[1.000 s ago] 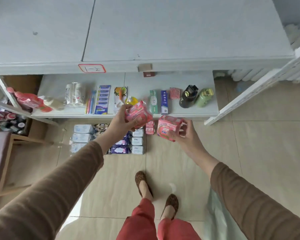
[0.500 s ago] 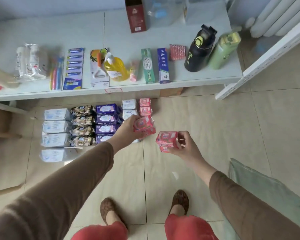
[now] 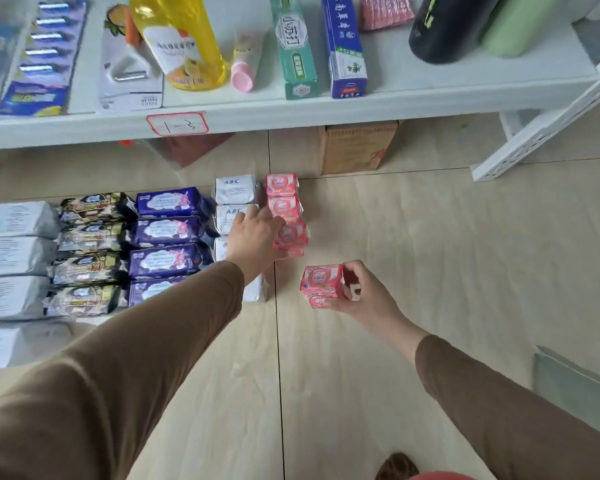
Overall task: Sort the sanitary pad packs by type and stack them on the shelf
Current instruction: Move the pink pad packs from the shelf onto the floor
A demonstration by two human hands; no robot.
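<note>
The right hand (image 3: 357, 292) grips a pink pack (image 3: 323, 285) just right of centre, above the floor (image 3: 430, 254). The left hand (image 3: 253, 237) rests on the nearest pink pack (image 3: 291, 237) in a row at centre — whether it grips, cannot tell. Purple packs (image 3: 167, 233) lie left, under the shelf (image 3: 291, 114).

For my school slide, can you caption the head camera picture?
Left hand sets a pink pack down; right hand holds another.

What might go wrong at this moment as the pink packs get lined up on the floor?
The left hand rests on the nearest pink pack, which looks doubled up; pressing off-centre may topple it. The wrist lies over the white ABC packs and could drag them askew. The right hand pinches its pink pack by one end, so it may slip.
</note>
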